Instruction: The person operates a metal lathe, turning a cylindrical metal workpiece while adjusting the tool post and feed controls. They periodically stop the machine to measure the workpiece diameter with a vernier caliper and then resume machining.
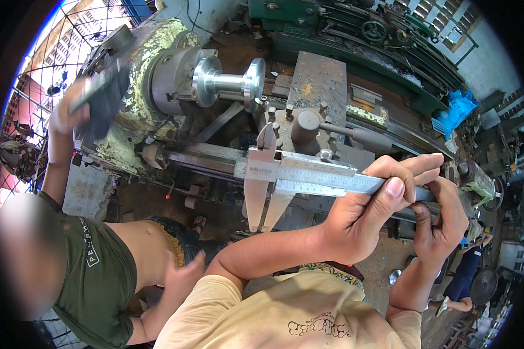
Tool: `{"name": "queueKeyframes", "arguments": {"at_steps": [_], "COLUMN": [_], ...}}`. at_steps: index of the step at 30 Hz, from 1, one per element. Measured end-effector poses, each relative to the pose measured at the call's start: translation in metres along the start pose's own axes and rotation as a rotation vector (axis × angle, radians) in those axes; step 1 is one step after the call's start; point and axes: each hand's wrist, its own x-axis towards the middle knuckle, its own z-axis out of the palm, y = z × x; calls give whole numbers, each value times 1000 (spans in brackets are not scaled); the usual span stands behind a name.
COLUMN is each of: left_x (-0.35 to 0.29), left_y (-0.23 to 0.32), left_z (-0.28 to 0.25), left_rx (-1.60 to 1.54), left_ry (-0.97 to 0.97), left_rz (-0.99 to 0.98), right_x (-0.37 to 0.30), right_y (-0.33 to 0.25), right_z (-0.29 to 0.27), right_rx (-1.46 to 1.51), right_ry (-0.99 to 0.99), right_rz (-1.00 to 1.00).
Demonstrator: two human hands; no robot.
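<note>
A steel vernier caliper [308,173] is held up in front of me, its beam level and its long jaws pointing down at the left. The jaws are slightly apart with nothing between them. My left hand [374,200] grips the beam, thumb pressed against its front face. Farther right, my right hand [442,218] pinches the beam's end between thumb and fingers. Behind the caliper, a shiny spool-shaped metal workpiece [230,83] sits in the lathe chuck [172,81]. The tool post [305,128] with its handle stands to the right of the workpiece, partly covered by the caliper.
Close on my left, a person in a dark green shirt [102,273] reaches a blurred hand [70,110] with a dark object toward the headstock [137,75]. A green lathe [355,41] stands behind. Blue plastic [457,110] lies at right; another person [466,270] is farther right.
</note>
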Motion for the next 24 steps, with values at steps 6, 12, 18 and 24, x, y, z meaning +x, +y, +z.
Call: {"name": "queueKeyframes", "arguments": {"at_steps": [6,12,18,24], "left_x": [-1,-2,-2,-3], "left_y": [-5,-7,-10,-12], "left_z": [1,2,5,6], "left_rx": [12,19,17,16], "left_ry": [4,7,14,21], "left_rz": [0,-11,-13,-17], "right_x": [-2,-3,-5,-7], "right_y": [0,1,2,4], "right_z": [-3,-4,-6,-7], "right_rx": [-2,0,5,5], "right_ry": [-4,-3,-3,-4], "right_rz": [9,7,19,23]}}
